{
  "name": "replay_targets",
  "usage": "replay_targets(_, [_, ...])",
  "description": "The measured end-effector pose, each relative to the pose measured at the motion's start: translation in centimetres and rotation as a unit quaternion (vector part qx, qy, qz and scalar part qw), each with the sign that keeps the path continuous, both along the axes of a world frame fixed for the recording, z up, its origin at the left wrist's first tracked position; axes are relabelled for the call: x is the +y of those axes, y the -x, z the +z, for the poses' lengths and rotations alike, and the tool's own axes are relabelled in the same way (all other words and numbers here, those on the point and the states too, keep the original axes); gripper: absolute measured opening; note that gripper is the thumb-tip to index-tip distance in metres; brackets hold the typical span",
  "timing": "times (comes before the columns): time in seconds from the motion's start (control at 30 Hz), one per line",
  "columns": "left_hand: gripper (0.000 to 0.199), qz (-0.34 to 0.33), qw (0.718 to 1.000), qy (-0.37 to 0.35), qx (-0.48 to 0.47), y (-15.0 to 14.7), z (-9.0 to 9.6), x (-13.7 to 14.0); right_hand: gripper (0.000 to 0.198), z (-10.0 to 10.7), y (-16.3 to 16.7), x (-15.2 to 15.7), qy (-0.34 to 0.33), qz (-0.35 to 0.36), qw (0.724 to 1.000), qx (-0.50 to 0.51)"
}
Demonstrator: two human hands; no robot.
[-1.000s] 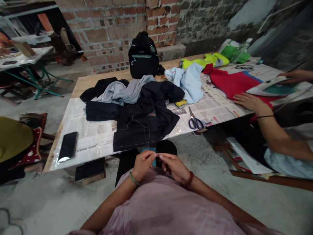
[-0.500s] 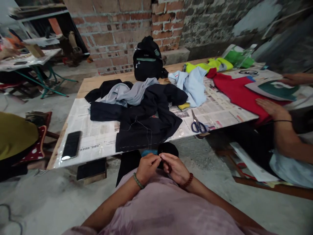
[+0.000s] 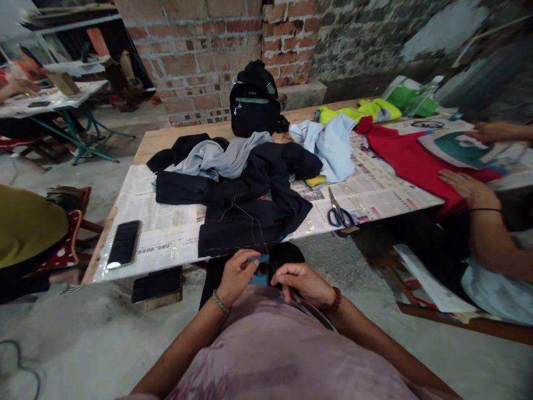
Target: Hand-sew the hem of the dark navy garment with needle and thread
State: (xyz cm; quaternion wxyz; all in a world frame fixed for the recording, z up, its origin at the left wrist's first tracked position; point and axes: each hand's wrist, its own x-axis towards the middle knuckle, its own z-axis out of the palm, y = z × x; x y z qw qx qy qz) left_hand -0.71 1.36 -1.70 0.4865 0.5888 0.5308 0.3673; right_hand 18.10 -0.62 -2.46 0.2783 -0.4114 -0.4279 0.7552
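Observation:
My left hand (image 3: 237,276) hovers over my lap at the table's front edge, thumb and fingers a little apart, with nothing visible in it. To its right, my right hand (image 3: 303,284) is closed in a pinch on a pale thread (image 3: 259,225). The thread trails over the dark garment (image 3: 233,230), which has a line of white stitches along its near edge. Whether a needle sits in the pinch is too small to see. Between my hands, lower down, a blue item (image 3: 260,278) with a dark round spot shows partly.
Scissors (image 3: 339,211) and a phone (image 3: 124,244) lie on the newspaper-covered table (image 3: 166,228). Behind are a grey cloth (image 3: 208,158), a light blue cloth (image 3: 327,144) and a black backpack (image 3: 255,105). At right, a co-worker's hands press an iron (image 3: 458,149) on red fabric (image 3: 395,153).
My hands were together at the fingertips and have moved apart, left hand to the left, right hand to the right. The blue item shows more. The co-worker's iron has shifted slightly.

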Motion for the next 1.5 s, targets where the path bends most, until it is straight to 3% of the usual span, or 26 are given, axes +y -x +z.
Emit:
replay_targets(0.13, [0.053,-0.142,0.987,-0.074,0.019,0.3,1.0,-0.4,0.027,-0.2,0.2,0.3,0.024,0.041,0.999,0.015])
replay_targets(0.23, [0.062,-0.209,0.974,-0.077,0.036,0.1,0.9,-0.7,0.029,-0.3,0.3,0.4,0.04,0.045,0.998,0.019])
replay_targets(0.43, [0.039,-0.169,0.984,0.025,0.042,-0.5,-0.2,-0.9,0.03,-0.4,-0.2,0.6,0.081,0.049,0.995,0.019])
replay_targets(0.6, [0.027,-0.139,0.984,0.111,0.005,-0.7,0.0,-0.9,0.029,-0.4,-0.5,0.6,0.089,0.039,0.995,0.025])
replay_targets(0.93, [0.023,-0.143,0.978,0.15,-0.022,-0.6,-0.6,-1.0,0.025,-0.8,-0.6,0.7,0.076,0.032,0.996,0.043])
replay_targets(1.5, [0.025,-0.127,0.982,0.138,0.017,-0.9,0.1,-1.0,0.029,-1.1,-0.6,0.7,0.074,0.029,0.996,0.027])
